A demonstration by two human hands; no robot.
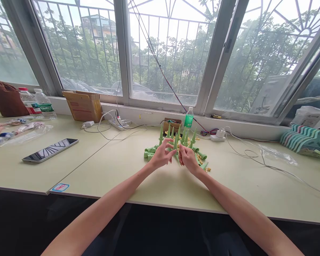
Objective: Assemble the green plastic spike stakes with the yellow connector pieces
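Head view onto grey metal-framed windows [124,53] above a pale yellow-green table surface [101,177], crossed by a seam left of centre. Along the surface's far edge, left of middle, an open brown cardboard box [81,106]; toward the far right corner, a bundle of turquoise plastic hangers [304,140] with a few pink ones. Between the seam and the left edge, a flat, dark-screened phone [50,150]. Over the middle of the surface, near each other: a left hand [162,155], thumb and fingers apart, and a right hand [188,159], thumb and fingers drawn together; impossible to tell whether around anything. Behind, by the far edge, a clear plastic bottle of green liquid [188,118]. Just beside both hands, mid-surface, pointed light-green plastic cones [161,137], standing upright; contact with the left hand impossible to tell. On either side, lying flat, short light-green tubular pieces [202,155]. Smallest, scattered among these and to their right, yellow bits [208,169].
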